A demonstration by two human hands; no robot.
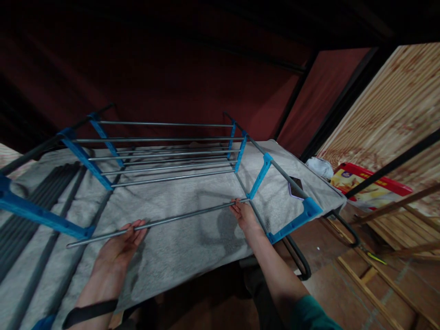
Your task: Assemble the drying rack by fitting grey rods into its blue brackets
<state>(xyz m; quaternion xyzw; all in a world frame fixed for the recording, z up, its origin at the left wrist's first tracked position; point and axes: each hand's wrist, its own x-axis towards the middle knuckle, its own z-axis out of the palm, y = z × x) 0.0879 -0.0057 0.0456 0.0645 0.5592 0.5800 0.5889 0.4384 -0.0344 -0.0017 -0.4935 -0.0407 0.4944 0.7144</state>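
Observation:
A thin grey metal tube (187, 215) lies across both hands, slanting up to the right. My left hand (125, 240) is closed around it near its left end, palm up with the thumb on top. My right hand (243, 211) pinches it near its right end, close to the foot of a blue plastic bracket (260, 176). Behind the hands lies a partly assembled rack (165, 167) of grey rods and blue brackets. Another blue bracket (44, 217) stands at the left, and one more blue bracket (294, 224) at the right.
The rack rests on a grey blanket (172, 252) on a bed-like frame. Several loose grey tubes (37, 197) lie at left. A phone (296, 188) lies at right, near a red and yellow box (369, 185). A wooden frame (374, 284) is on the tiled floor.

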